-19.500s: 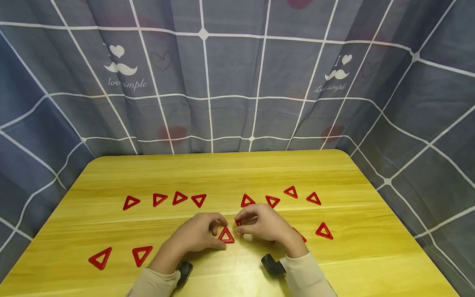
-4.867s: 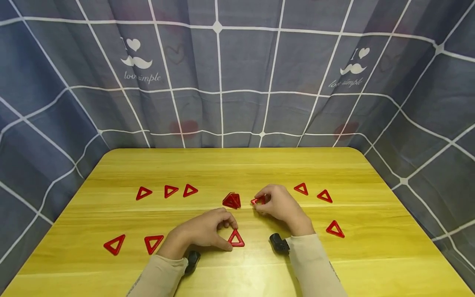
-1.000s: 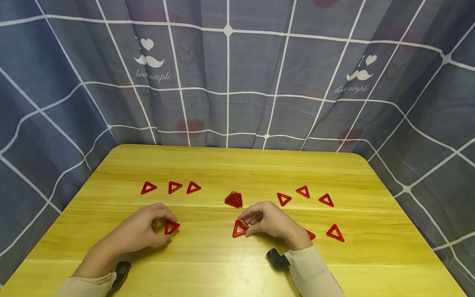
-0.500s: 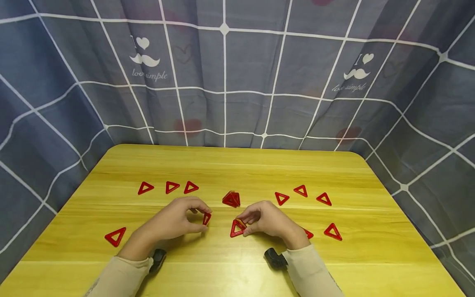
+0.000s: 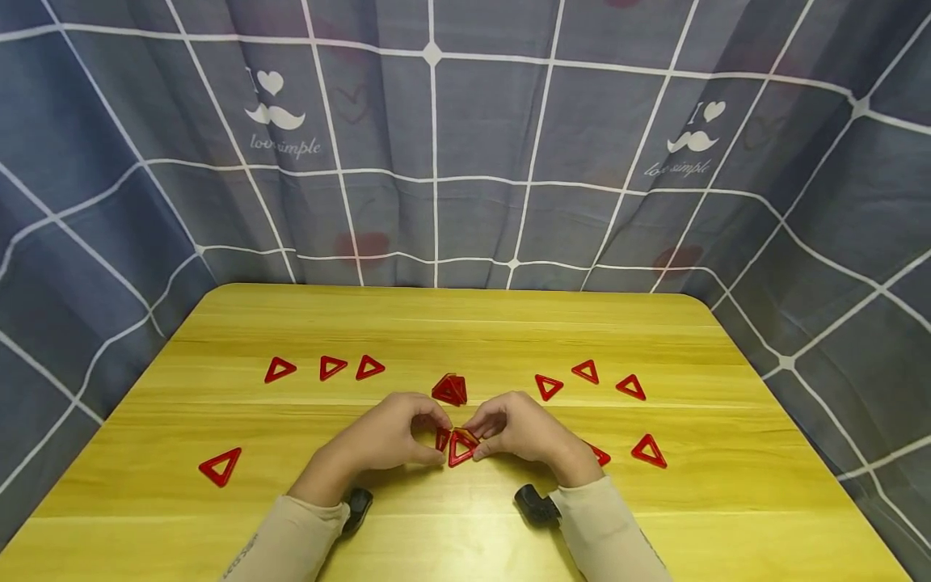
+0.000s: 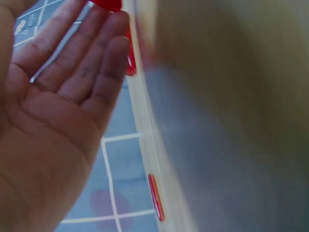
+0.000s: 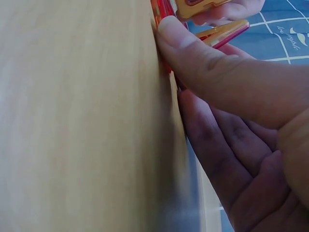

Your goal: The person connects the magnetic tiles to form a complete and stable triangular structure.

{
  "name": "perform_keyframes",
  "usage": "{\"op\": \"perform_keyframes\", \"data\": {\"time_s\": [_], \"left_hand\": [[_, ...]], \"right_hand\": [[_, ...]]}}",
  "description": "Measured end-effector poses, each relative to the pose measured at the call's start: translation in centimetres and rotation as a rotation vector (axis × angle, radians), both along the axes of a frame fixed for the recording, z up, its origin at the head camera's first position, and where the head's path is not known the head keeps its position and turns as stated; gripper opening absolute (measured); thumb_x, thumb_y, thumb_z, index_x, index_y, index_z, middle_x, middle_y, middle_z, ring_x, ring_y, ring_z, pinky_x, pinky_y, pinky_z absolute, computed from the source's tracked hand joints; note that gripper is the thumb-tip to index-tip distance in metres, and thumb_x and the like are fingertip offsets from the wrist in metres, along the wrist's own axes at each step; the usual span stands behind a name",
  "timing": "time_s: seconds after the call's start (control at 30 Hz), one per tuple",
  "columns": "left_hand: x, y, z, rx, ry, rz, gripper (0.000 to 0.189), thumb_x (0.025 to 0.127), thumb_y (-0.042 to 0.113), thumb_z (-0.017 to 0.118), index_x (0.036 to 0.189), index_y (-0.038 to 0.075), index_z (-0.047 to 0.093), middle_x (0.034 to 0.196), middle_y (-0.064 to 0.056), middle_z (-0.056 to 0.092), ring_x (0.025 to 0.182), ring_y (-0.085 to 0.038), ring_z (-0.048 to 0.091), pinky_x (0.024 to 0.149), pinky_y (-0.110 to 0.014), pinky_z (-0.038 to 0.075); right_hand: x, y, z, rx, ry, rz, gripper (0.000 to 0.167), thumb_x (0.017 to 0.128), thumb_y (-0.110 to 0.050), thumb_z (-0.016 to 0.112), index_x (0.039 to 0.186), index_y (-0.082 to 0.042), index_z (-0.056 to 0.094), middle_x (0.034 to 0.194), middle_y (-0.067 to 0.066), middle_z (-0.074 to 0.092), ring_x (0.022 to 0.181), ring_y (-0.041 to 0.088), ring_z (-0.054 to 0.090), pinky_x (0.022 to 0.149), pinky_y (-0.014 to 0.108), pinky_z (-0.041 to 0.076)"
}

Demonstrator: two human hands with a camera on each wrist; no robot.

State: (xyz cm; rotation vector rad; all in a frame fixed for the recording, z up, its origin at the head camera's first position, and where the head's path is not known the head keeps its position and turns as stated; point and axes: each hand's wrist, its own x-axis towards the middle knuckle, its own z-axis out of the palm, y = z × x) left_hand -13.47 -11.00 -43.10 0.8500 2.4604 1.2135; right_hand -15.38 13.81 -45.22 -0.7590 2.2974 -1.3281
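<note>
In the head view my left hand (image 5: 389, 435) pinches a red triangular tile (image 5: 442, 438) between thumb and fingertips, held steeply. Right beside it, my right hand (image 5: 525, 432) holds a red triangular tile (image 5: 461, 449) low at the table, with a second tile (image 5: 466, 435) leaning up behind it. The right wrist view has the thumb (image 7: 207, 65) on a red tile, an orange-edged tile (image 7: 224, 34) slanting up beyond, and the left hand's tile (image 7: 198, 7) close above. Just behind both hands stands a small red pyramid (image 5: 449, 390) of joined tiles.
Loose red triangles lie on the wooden table (image 5: 465, 525): several at the back left, including one tile (image 5: 333, 368), one tile (image 5: 221, 466) at the front left, and several at the right, such as this tile (image 5: 649, 451). A grey checked curtain (image 5: 473, 145) surrounds the table.
The pyramid, absent 19.5 s ago, stands by 4.9 s ago. Over the last second my left hand has carried its tile rightward up to the tiles in my right hand, which stays nearly still.
</note>
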Motion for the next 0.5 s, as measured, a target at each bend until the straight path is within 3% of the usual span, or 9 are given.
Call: {"op": "perform_keyframes", "data": {"time_s": [0.5], "left_hand": [[0.4,1.2,-0.5,-0.02,0.027,0.015,0.036,0.075,0.011,0.09,0.102,0.012,0.066,0.092,0.005,0.066,0.089,-0.017,0.064,0.084,-0.036,0.052]], "right_hand": [[0.0,-0.2,-0.1,-0.024,0.032,0.012,0.017,0.075,-0.004,0.088,0.088,-0.009,0.079,0.081,-0.002,0.074,0.074,0.014,0.07,0.068,0.028,0.056]]}}
